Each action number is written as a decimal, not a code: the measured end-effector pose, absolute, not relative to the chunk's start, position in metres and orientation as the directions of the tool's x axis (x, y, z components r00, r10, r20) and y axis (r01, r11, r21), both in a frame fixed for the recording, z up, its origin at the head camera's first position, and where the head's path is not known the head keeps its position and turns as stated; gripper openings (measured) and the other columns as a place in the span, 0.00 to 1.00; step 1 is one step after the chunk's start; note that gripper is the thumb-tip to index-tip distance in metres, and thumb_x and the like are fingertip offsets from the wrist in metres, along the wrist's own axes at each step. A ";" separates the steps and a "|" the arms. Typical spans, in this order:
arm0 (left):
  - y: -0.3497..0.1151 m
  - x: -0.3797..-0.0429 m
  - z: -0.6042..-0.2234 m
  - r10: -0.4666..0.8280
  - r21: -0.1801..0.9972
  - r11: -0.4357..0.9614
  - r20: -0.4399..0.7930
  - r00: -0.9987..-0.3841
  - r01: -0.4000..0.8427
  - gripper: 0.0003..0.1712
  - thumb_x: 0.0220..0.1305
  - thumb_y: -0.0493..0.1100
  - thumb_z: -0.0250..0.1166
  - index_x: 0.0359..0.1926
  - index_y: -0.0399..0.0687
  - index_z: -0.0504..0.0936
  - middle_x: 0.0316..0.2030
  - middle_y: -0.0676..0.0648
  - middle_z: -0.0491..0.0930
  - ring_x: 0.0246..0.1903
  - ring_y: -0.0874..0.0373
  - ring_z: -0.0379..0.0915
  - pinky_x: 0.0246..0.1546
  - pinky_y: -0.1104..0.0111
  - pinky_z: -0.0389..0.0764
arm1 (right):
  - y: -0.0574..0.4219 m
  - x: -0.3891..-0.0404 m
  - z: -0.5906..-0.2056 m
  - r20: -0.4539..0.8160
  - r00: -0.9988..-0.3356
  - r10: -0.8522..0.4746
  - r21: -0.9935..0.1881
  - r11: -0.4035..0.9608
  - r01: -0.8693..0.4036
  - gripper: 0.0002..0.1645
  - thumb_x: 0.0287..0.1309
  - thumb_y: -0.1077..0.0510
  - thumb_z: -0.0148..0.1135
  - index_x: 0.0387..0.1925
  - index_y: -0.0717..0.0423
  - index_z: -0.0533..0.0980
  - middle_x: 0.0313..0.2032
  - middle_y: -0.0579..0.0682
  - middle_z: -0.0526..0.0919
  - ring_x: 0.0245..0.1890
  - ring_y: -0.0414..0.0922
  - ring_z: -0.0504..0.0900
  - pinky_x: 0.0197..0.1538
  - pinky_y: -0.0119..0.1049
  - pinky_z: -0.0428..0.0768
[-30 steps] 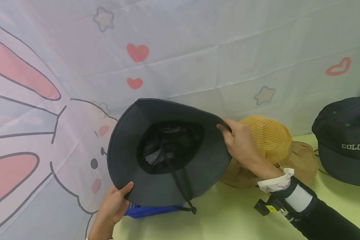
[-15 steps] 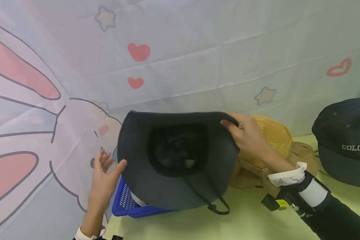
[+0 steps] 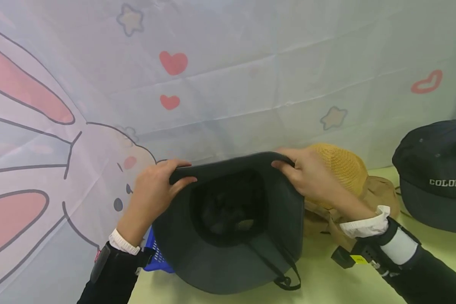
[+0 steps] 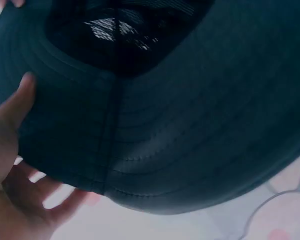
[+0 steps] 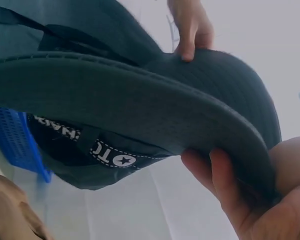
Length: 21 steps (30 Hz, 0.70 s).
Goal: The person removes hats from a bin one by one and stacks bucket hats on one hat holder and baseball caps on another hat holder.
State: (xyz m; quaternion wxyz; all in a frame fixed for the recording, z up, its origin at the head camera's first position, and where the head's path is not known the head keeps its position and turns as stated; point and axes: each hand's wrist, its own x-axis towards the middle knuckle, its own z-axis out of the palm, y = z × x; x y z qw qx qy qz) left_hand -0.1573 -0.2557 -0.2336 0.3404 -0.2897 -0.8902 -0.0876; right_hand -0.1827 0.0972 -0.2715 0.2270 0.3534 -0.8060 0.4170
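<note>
A dark wide-brimmed sun hat (image 3: 220, 270) is held tilted in the head view, its hollow underside and mesh lining facing me. My left hand (image 3: 152, 185) pinches the brim's upper left edge, thumb on the underside and fingers behind. At the upper right edge, my right hand (image 3: 311, 173) grips the same brim. A chin cord (image 3: 286, 283) with a toggle dangles at the lower right. The right wrist view shows a white-lettered band (image 5: 110, 155) on the crown's outside. Behind the hat, a blue perforated basket (image 3: 153, 253) is mostly hidden.
Right of the hat, a yellow knitted hat (image 3: 340, 166) sits on a tan hat (image 3: 381, 194). A dark cap (image 3: 433, 158) with white lettering stands at the far right of the light green table (image 3: 365, 270). A printed cloth backdrop (image 3: 232, 63) hangs behind.
My left hand let go of the brim's lower left, rose, and took hold of its upper left edge. The hat's top edge has lowered and tilted; my right hand kept its grip.
</note>
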 end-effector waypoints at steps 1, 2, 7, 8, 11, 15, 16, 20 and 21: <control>-0.258 -0.159 -0.237 0.451 -0.042 0.817 0.668 -0.592 0.575 0.19 0.58 0.49 0.79 0.46 0.45 0.87 0.36 0.46 0.87 0.30 0.52 0.79 0.33 0.57 0.80 | 0.096 -0.182 -0.273 0.651 -0.654 -0.385 -0.526 0.393 -0.754 0.09 0.72 0.62 0.63 0.49 0.54 0.85 0.42 0.48 0.89 0.26 0.40 0.77 0.35 0.35 0.75; -0.260 -0.161 -0.240 0.443 -0.041 0.818 0.682 -0.582 0.574 0.14 0.59 0.48 0.78 0.40 0.46 0.86 0.30 0.48 0.85 0.25 0.55 0.76 0.28 0.60 0.77 | 0.095 -0.182 -0.274 0.636 -0.668 -0.386 -0.544 0.389 -0.743 0.10 0.72 0.61 0.63 0.50 0.54 0.85 0.44 0.48 0.89 0.29 0.40 0.79 0.37 0.36 0.77; -0.265 -0.158 -0.246 0.349 0.012 0.825 0.777 -0.525 0.566 0.13 0.61 0.43 0.76 0.30 0.47 0.78 0.22 0.49 0.75 0.20 0.56 0.68 0.22 0.61 0.70 | 0.095 -0.175 -0.284 0.474 -0.791 -0.388 -0.701 0.378 -0.605 0.20 0.73 0.48 0.63 0.60 0.50 0.81 0.53 0.48 0.86 0.47 0.44 0.84 0.50 0.47 0.81; -0.265 -0.157 -0.244 0.323 0.035 0.825 0.791 -0.520 0.564 0.13 0.62 0.42 0.76 0.30 0.46 0.78 0.22 0.49 0.75 0.20 0.55 0.67 0.22 0.61 0.70 | 0.096 -0.173 -0.288 0.441 -0.809 -0.388 -0.722 0.382 -0.577 0.21 0.72 0.46 0.64 0.60 0.49 0.81 0.53 0.47 0.86 0.49 0.45 0.83 0.52 0.48 0.81; -0.265 -0.154 -0.238 0.234 0.124 0.817 0.821 -0.521 0.563 0.12 0.63 0.42 0.75 0.31 0.43 0.79 0.22 0.47 0.75 0.23 0.54 0.67 0.25 0.62 0.68 | 0.102 -0.167 -0.301 0.398 -0.821 -0.409 -0.753 0.366 -0.547 0.25 0.68 0.43 0.67 0.61 0.49 0.79 0.55 0.48 0.85 0.52 0.47 0.83 0.53 0.49 0.81; -0.264 -0.150 -0.232 0.129 0.226 0.795 0.844 -0.520 0.564 0.09 0.66 0.40 0.72 0.36 0.40 0.82 0.24 0.45 0.78 0.26 0.55 0.71 0.30 0.68 0.69 | 0.109 -0.157 -0.320 0.407 -0.804 -0.434 -0.753 0.339 -0.564 0.25 0.66 0.51 0.71 0.59 0.58 0.79 0.54 0.54 0.85 0.51 0.50 0.84 0.49 0.47 0.82; -0.265 -0.149 -0.231 0.105 0.242 0.793 0.849 -0.517 0.558 0.09 0.66 0.40 0.72 0.36 0.39 0.82 0.24 0.45 0.78 0.26 0.55 0.71 0.30 0.69 0.68 | 0.111 -0.154 -0.324 0.405 -0.807 -0.430 -0.749 0.350 -0.563 0.24 0.66 0.52 0.71 0.59 0.59 0.79 0.54 0.55 0.85 0.51 0.50 0.84 0.49 0.45 0.82; -0.268 -0.148 -0.235 0.015 0.280 0.809 0.869 -0.495 0.517 0.13 0.67 0.41 0.72 0.32 0.38 0.78 0.22 0.43 0.73 0.24 0.53 0.68 0.27 0.68 0.64 | 0.116 -0.145 -0.339 0.437 -0.812 -0.386 -0.694 0.429 -0.578 0.18 0.66 0.59 0.71 0.54 0.62 0.81 0.47 0.56 0.87 0.45 0.51 0.87 0.42 0.41 0.83; -0.269 -0.148 -0.238 -0.002 0.286 0.815 0.871 -0.491 0.505 0.15 0.67 0.42 0.72 0.31 0.38 0.77 0.21 0.43 0.70 0.23 0.52 0.66 0.27 0.67 0.63 | 0.117 -0.144 -0.342 0.456 -0.809 -0.371 -0.676 0.446 -0.586 0.16 0.66 0.61 0.70 0.53 0.62 0.82 0.46 0.56 0.88 0.43 0.51 0.87 0.41 0.41 0.83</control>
